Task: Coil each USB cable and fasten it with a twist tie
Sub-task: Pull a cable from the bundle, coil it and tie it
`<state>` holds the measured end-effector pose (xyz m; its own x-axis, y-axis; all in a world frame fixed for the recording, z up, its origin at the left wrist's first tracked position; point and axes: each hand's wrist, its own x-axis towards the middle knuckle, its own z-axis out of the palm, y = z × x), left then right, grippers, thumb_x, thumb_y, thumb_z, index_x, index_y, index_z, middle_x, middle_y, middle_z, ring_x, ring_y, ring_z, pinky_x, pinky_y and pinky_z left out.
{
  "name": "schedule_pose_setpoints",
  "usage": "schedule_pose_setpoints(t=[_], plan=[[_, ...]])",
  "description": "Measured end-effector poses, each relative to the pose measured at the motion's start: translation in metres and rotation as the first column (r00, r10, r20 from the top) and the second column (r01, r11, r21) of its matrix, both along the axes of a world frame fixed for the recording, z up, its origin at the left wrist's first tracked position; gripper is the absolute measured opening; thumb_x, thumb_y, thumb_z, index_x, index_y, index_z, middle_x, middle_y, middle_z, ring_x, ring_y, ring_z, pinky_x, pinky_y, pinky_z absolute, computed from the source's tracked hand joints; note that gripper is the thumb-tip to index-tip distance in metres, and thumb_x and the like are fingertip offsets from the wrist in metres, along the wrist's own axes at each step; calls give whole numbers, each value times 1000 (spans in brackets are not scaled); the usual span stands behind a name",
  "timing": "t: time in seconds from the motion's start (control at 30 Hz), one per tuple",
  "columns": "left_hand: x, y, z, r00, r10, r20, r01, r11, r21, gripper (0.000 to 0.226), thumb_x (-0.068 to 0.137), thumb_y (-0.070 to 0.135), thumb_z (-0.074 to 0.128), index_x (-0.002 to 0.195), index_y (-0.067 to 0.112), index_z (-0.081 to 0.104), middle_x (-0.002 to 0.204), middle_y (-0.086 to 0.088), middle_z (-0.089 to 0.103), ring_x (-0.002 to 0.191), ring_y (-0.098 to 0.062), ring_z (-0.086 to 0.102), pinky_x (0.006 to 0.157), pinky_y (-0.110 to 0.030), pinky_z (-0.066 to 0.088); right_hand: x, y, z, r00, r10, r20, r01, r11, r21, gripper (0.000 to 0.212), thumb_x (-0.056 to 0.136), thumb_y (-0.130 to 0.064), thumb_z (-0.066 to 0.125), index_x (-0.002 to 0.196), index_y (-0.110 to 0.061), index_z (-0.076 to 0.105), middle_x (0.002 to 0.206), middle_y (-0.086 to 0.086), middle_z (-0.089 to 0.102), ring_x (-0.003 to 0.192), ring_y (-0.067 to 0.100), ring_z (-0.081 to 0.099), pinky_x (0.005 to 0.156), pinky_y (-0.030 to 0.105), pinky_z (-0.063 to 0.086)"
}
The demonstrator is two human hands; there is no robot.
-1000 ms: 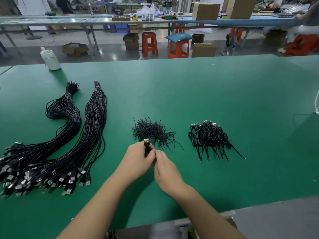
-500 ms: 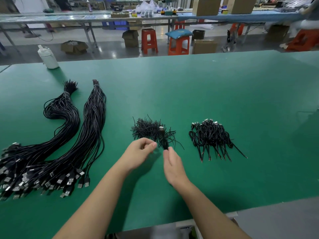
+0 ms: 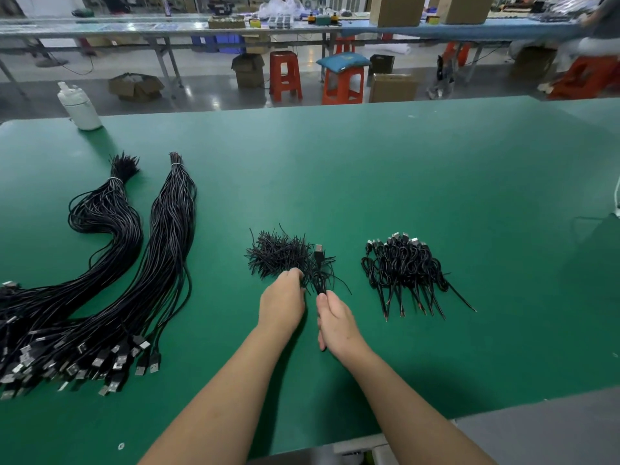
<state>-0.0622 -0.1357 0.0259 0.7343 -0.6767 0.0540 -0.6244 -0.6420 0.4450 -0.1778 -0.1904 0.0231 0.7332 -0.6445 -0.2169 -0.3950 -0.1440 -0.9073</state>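
- Head view: green work table (image 3: 369, 169) fills most of the frame, with a workshop floor, red stools and long benches beyond its 12 o'clock edge.
- Two long bundles of uncoiled USB cables (image 3: 134, 290) lie at 9 o'clock, tied near their far ends, with the plugs fanned out toward 8 o'clock.
- Pile of coiled cables (image 3: 402, 266) sits at 3 o'clock of the hands, plugs pointing to 12 o'clock and bare wire ends toward 6.
- Heap of black twist ties (image 3: 275, 255) lies at centre, just at 12 o'clock of the hands.
- White plastic bottle (image 3: 79, 107) stands at 10 o'clock, near the table's far edge.
- Right hand (image 3: 337, 322) pinches the lower end of a coiled USB cable (image 3: 319, 266), whose plug points to 12 o'clock beside the ties.
- Left hand (image 3: 281, 303) reaches into the tie heap's near edge, fingers curled among the ties; whether it grasps one cannot be told.
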Motion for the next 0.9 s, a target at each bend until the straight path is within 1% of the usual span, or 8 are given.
schedule_pose_setpoints(t=[0.13, 0.27, 0.4, 0.5, 0.6, 0.73, 0.8, 0.9], plan=[[-3, 3, -4, 999, 43, -16, -44, 998, -55, 17, 97, 16, 51, 111, 18, 60, 103, -1, 60, 91, -25, 61, 74, -35, 46, 0, -1, 3, 997, 61, -42, -63, 997, -34, 36, 106, -40, 27, 81, -16, 38, 68, 4, 45, 44, 17, 52, 65, 41, 49], [-4, 24, -12, 993, 109, -45, -112, 990, -89, 19, 98, 16, 52, 108, 18, 68, 101, -1, 61, 91, -24, 62, 77, -32, 47, 0, 2, 5, 985, 127, -118, -137, 987, -86, 36, 106, -44, 25, 86, -19, 42, 72, 1, 49, 49, 14, 56, 70, 37, 50], [-11, 39, -14, 959, 146, -242, -212, 938, -274, 14, 91, 11, 64, 97, 17, 75, 91, 5, 64, 87, -15, 59, 76, -18, 35, 0, 4, 6, 959, 222, -179, -250, 956, -155, 33, 107, -41, 27, 94, -14, 42, 76, -1, 50, 66, 19, 57, 80, 45, 53], [-13, 42, -10, 931, 105, -350, -225, 920, -320, 14, 88, 11, 69, 88, 23, 75, 87, 8, 66, 81, -11, 57, 73, -21, 36, 0, 4, 6, 944, 269, -189, -301, 940, -162, 33, 107, -39, 28, 108, -12, 49, 81, -4, 48, 82, 21, 53, 86, 53, 52], [-15, 45, -6, 920, 54, -387, -198, 919, -342, 13, 86, 8, 70, 87, 21, 75, 84, 9, 65, 81, -10, 58, 71, -15, 38, 0, 2, 6, 952, 246, -184, -265, 960, -86, 36, 106, -41, 30, 108, -11, 48, 85, 3, 50, 75, 20, 53, 78, 50, 57], [-17, 49, -2, 928, 22, -373, -170, 913, -370, 24, 87, 10, 70, 80, 32, 68, 84, 14, 65, 79, 0, 56, 67, -3, 35, 2, -2, 6, 958, 238, -161, -249, 967, -53, 28, 105, -41, 30, 106, -18, 46, 87, 0, 48, 77, 16, 51, 57, 31, 54], [-18, 51, -2, 935, 24, -353, -163, 914, -372, 22, 88, 10, 69, 81, 31, 68, 84, 15, 63, 80, 6, 54, 68, -2, 35, 3, -2, 5, 958, 244, -152, -253, 966, -43, 23, 105, -40, 31, 104, -22, 45, 86, -2, 47, 78, 15, 50, 55, 27, 51], [-19, 54, -2, 945, 12, -325, -139, 918, -371, 17, 89, 10, 69, 85, 26, 70, 85, 16, 63, 81, 10, 54, 70, -1, 35, 4, -1, 4, 961, 233, -152, -241, 970, -38, 23, 105, -40, 31, 98, -21, 44, 84, -1, 46, 74, 16, 49, 56, 29, 52]])
